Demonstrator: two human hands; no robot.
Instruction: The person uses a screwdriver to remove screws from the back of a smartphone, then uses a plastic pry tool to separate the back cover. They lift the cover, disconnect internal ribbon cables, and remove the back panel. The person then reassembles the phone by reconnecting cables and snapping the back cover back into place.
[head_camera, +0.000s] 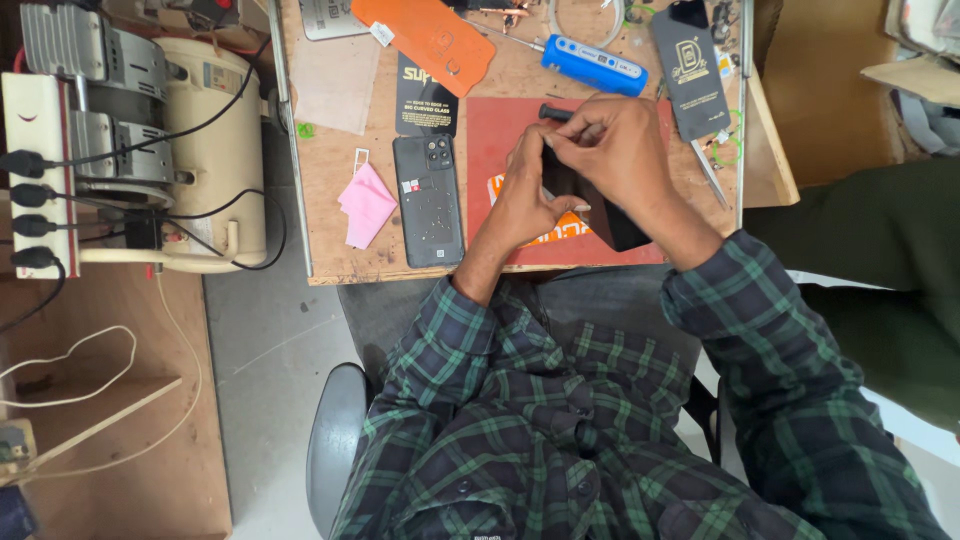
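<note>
- Gripping a flat black panel (612, 222) over the red mat (500, 140), both hands work close together; the panel juts out below the hands towards the near edge of the mat.
- The left hand (525, 195) curls its fingers around the panel's left side, thumb pressed on top.
- The right hand (615, 145) bends over the panel's upper end, fingertips pinched against it; what sits under those fingertips is hidden.
- A dark smartphone (430, 198) lies back-up just left of the red mat, its camera cluster at the far end, apart from both hands.
- A pink cloth (366, 203) lies further left of the mat, beyond the smartphone, with a small white frame just above it.
- A blue tool (594, 64) with a metal tip rests just beyond the far edge of the mat.
- An orange sleeve (430, 40) lies beyond the mat's far left corner, and a black printed packet (425, 98) lies between that sleeve and the smartphone.
- A dark flat pack (690, 70) sits to the right of the mat, near the far right corner, with tweezers (710, 172) below it.
- The wooden bench (330, 240) carries the mat and everything around it.
- A cream machine (215, 150) with black cables stands well left of the mat, off the bench.
- Another person's dark green sleeve (870, 220) shows well right of the mat.
</note>
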